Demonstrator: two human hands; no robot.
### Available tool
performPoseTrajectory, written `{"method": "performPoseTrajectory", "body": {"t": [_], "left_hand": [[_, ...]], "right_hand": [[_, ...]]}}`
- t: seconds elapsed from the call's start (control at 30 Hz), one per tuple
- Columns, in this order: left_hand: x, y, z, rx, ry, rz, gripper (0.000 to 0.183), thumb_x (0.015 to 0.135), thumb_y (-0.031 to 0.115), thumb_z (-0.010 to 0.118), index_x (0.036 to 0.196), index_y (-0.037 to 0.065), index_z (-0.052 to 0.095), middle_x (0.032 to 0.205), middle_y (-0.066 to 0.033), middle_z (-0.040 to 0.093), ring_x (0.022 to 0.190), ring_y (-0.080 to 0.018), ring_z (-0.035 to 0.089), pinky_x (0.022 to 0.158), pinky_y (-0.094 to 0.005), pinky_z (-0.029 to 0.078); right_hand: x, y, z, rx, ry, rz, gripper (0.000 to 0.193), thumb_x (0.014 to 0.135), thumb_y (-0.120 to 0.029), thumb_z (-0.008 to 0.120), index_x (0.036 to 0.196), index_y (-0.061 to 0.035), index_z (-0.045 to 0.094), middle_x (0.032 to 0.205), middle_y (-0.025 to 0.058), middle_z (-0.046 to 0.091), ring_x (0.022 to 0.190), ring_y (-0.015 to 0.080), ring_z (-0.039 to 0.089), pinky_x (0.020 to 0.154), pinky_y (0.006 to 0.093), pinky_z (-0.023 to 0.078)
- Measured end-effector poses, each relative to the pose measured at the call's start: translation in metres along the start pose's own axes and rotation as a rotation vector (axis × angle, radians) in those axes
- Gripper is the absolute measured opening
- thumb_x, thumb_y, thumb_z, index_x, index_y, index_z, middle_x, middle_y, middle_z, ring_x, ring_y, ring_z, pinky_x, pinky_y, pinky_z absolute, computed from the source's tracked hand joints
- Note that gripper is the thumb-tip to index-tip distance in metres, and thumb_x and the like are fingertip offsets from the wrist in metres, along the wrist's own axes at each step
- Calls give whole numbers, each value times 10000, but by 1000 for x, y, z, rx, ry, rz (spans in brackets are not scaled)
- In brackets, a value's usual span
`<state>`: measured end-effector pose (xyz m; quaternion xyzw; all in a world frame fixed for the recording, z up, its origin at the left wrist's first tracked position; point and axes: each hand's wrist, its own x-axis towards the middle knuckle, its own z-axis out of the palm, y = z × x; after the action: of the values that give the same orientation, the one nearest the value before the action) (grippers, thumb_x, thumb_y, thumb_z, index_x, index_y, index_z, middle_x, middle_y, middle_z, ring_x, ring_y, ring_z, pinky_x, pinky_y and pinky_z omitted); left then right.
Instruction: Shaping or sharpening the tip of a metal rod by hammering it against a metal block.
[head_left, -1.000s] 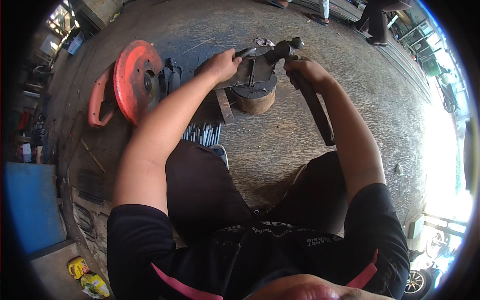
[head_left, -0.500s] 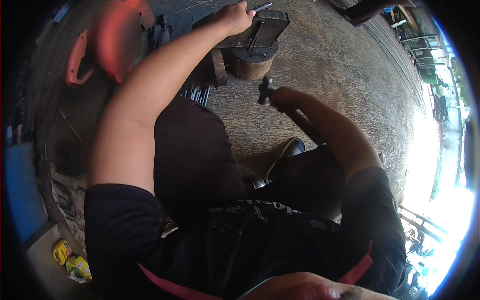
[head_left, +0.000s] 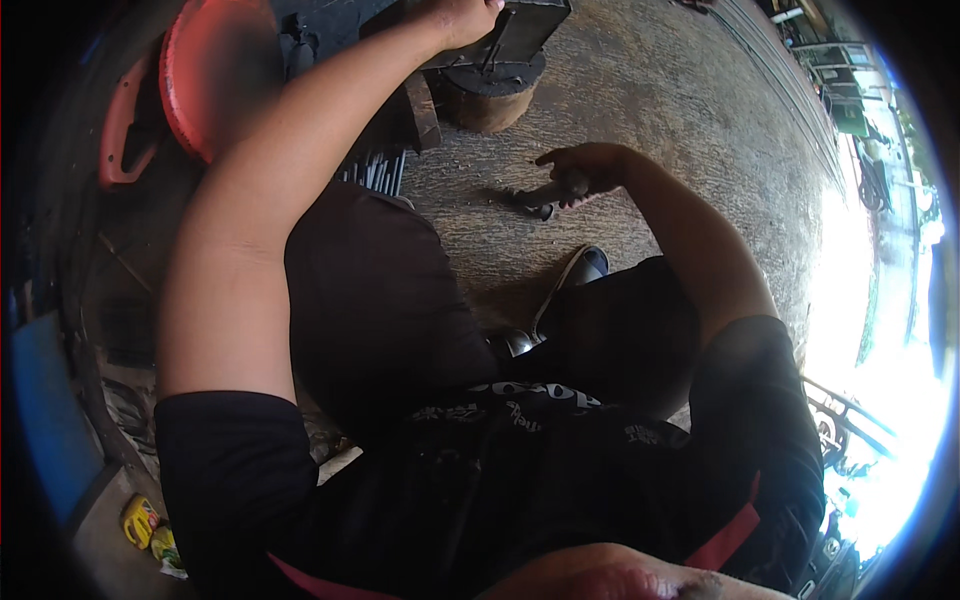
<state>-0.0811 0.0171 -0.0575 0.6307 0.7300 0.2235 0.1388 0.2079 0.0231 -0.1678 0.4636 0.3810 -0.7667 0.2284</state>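
Observation:
At the top edge my left hand [head_left: 468,18] is bent closed over a dark metal block [head_left: 510,38]. Its fingertips are cut off by the picture; the slim silver metal rod it held a moment ago is out of sight. The block rests on a round wooden stump [head_left: 490,108]. My right hand [head_left: 600,168] is lower and to the right, over the floor, with a hammer [head_left: 545,193] in its grip. The index finger points out to the left, while other fingers curl beneath the hammer. Motion smears part of the hammer.
An orange-red machine with a round guard [head_left: 215,80] stands at the left. Several short metal rods [head_left: 380,172] lie by my left knee. Long thin bars [head_left: 770,65] run along the floor at the right. A yellow bottle [head_left: 138,520] is at the lower left.
The hammer has turned in my right hand, which has shifted slightly right and opened its index finger. The view has tilted, so the left hand and block sit higher and the rod is cut off.

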Motion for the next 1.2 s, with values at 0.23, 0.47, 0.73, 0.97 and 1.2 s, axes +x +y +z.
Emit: {"method": "performPoseTrajectory", "body": {"t": [0.23, 0.47, 0.73, 0.97, 1.2], "left_hand": [[-6, 7, 8, -29, -97, 100, 395, 928, 329, 541, 1094, -28, 568, 1083, -285, 619, 1049, -436, 591, 866, -503, 475], [3, -3, 24, -5, -130, 177, 379, 920, 318, 556, 1071, -29, 568, 1066, -292, 616, 1035, -430, 598, 847, -490, 477], [-4, -20, 32, 15, -457, 484, 325, 918, 357, 599, 850, 42, 559, 730, -154, 585, 690, -286, 582, 639, -413, 446], [-16, -5, 61, 60, -859, 392, 311, 935, 343, 582, 833, 55, 523, 665, -88, 547, 591, -188, 557, 558, -366, 447], [-10, -32, 66, 327, -821, 599, 352, 923, 376, 576, 869, 29, 577, 695, -116, 612, 599, -213, 605, 587, -391, 474]], "right_hand": [[-41, -2, 71, -480, 305, -169, 558, 817, -186, 687, 1328, -75, 494, 1314, 203, 523, 1065, 307, 627, 858, 421, 555], [-32, 32, 73, -962, 1050, -513, 328, 831, -180, 591, 1148, -98, 573, 1074, 178, 639, 997, 361, 647, 829, 462, 540], [-135, -42, 108, -1099, 1061, -464, 238, 834, -246, 597, 1041, -131, 626, 960, 93, 695, 900, 284, 685, 778, 426, 558], [-19, 8, 63, -1069, 986, -518, 329, 852, -208, 601, 1149, -99, 509, 1113, 161, 619, 1019, 353, 637, 836, 448, 541], [-53, -27, 92, -1117, 933, -566, 233, 830, -187, 607, 1049, -110, 598, 931, 113, 682, 894, 299, 682, 760, 431, 555]]}}
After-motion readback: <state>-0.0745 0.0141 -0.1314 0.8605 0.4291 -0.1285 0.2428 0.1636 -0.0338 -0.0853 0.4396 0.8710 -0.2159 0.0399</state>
